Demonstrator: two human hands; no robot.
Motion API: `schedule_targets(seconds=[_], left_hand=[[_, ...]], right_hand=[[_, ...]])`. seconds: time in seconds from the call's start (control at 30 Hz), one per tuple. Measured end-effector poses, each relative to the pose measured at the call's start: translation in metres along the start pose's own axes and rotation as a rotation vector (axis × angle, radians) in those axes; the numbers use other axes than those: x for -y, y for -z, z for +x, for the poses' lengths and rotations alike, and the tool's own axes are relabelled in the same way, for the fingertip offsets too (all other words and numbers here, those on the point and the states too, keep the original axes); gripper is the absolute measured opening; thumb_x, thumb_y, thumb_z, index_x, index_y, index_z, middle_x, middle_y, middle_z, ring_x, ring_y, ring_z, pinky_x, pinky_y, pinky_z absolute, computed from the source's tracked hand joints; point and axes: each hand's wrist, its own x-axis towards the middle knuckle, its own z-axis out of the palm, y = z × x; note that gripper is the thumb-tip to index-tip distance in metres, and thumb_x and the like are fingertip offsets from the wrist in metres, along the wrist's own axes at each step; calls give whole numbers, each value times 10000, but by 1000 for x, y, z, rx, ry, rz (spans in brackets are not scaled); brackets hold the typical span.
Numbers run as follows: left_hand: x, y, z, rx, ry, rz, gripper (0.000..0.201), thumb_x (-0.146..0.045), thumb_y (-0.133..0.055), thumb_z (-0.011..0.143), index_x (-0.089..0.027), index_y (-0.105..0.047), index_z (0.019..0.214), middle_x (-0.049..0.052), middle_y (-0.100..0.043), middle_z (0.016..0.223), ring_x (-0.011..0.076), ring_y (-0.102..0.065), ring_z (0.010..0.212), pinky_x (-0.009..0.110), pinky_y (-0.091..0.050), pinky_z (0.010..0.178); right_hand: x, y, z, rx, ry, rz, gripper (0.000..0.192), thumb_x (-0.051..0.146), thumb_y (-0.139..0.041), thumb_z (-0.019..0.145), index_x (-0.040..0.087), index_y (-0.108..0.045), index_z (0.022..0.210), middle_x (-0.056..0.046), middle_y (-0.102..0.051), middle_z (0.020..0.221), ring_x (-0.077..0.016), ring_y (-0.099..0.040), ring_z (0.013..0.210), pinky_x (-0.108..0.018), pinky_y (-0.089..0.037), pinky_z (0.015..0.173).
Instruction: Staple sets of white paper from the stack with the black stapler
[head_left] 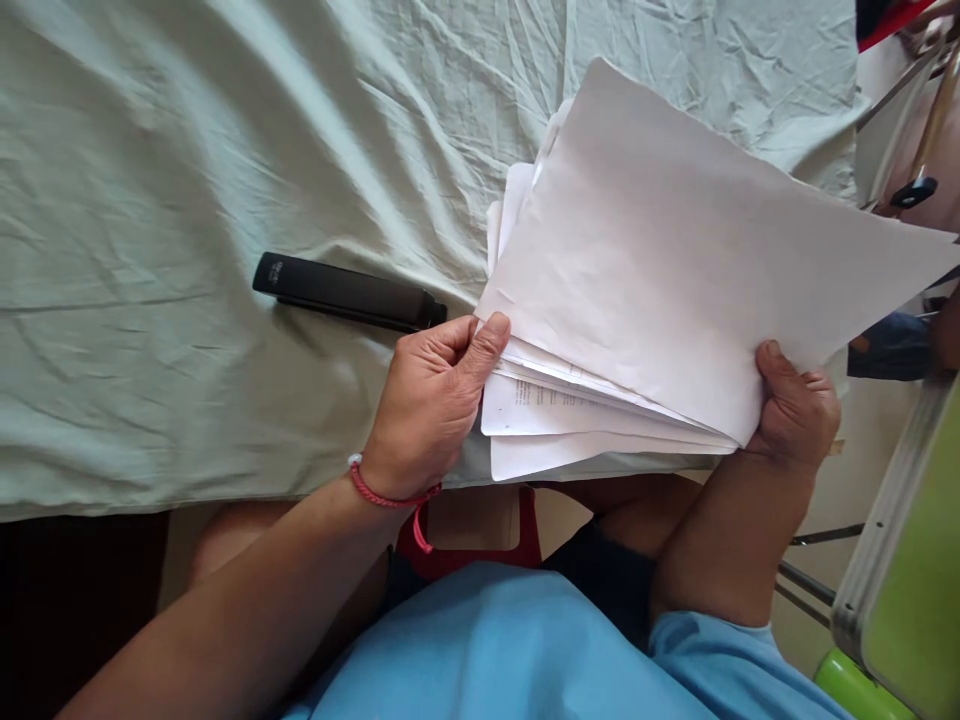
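Note:
A fanned stack of white paper sheets (660,230) is held up over the near edge of the cloth. My left hand (435,395) pinches its left edge, thumb on top and fingers underneath. At the lower right, my right hand (795,410) grips the sheets with the thumb on top; its other fingers are partly hidden. The top sheet's visible side looks blank, while printed lines show on a lower sheet. Just left of the paper lies a black stapler (349,290), its right end close to my left hand.
A wrinkled pale green cloth (150,200) covers the table. To the lower right stands a green panel with a metal edge (874,570), and a bright green object (855,685) sits below it. Part of a red stool (529,530) shows between my legs.

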Motion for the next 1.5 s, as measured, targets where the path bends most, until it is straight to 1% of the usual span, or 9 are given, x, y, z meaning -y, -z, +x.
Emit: schedule_targets(seconds=[0.17, 0.37, 0.53, 0.8, 0.9, 1.07, 1.2, 1.33, 1.5], left_hand=[[1, 1, 1, -5, 11, -80, 603, -697, -1018, 854, -218, -687, 697, -11, -623, 656, 159, -604, 666, 254, -491, 564], [0, -1, 2, 79, 47, -258, 397, -580, -911, 1001, -209, -810, 903, 55, -816, 877, 278, -816, 1060, 361, -681, 946], [-1, 4, 5, 52, 26, -131, 456, -566, -1014, 898, -217, -747, 779, 8, -734, 745, 201, -727, 787, 293, -611, 727], [-8, 12, 2, 97, -184, -26, 166, -246, -1003, 898, -252, -855, 972, 0, -798, 911, 192, -733, 901, 312, -616, 910], [-8, 22, 0, 62, -259, -11, 191, -125, -956, 911, -279, -845, 941, -21, -762, 905, 180, -703, 923, 317, -579, 922], [-11, 30, -1, 83, -312, -68, 208, -137, -961, 907, -279, -809, 901, -12, -651, 853, 192, -626, 889, 332, -550, 861], [-12, 25, -1, 178, -283, -52, 192, -213, -986, 918, -272, -884, 1069, 16, -766, 985, 221, -693, 962, 338, -569, 919], [-14, 22, -3, 146, -262, -44, 210, -184, -980, 923, -293, -910, 1089, 20, -813, 1017, 244, -751, 1050, 355, -600, 1015], [-16, 22, -3, 104, -271, -9, 144, -196, -992, 874, -299, -897, 906, 5, -799, 962, 224, -740, 1007, 344, -592, 1049]], right_hand=[[-2, -2, 2, 15, 46, -3, 481, 393, -1084, 594, 156, -868, 952, -31, -867, 986, -156, -812, 988, -257, -710, 1043], [-2, -3, -1, -16, 115, 43, 460, 415, -1082, 603, 214, -838, 937, 0, -869, 1012, -204, -825, 1183, -374, -676, 1223], [-2, -3, -6, -29, 164, 75, 429, 404, -1064, 608, 211, -805, 890, -20, -863, 1022, -247, -822, 1266, -409, -625, 1314], [0, 3, -5, -12, 172, 166, 428, 398, -987, 541, 264, -760, 879, -73, -848, 1297, -402, -752, 1427, -690, -714, 1139], [0, 8, -4, 14, 133, 187, 496, 344, -946, 477, 288, -767, 936, -65, -831, 1351, -422, -739, 1440, -755, -697, 1102], [-4, 19, -5, 37, 111, 192, 591, 302, -955, 395, 300, -760, 952, -46, -826, 1353, -419, -746, 1410, -725, -707, 1072], [-7, 18, -9, 96, 106, 93, 703, 240, -1035, 347, 278, -810, 1012, -35, -849, 1330, -377, -759, 1378, -664, -693, 1166], [-6, 6, -14, 51, 115, 77, 582, 219, -1028, 405, 283, -809, 940, 2, -861, 1309, -344, -774, 1330, -669, -712, 1147], [-5, 6, -13, -22, 163, 212, 492, 258, -982, 406, 297, -764, 845, 4, -855, 1299, -367, -805, 1244, -698, -757, 992]])
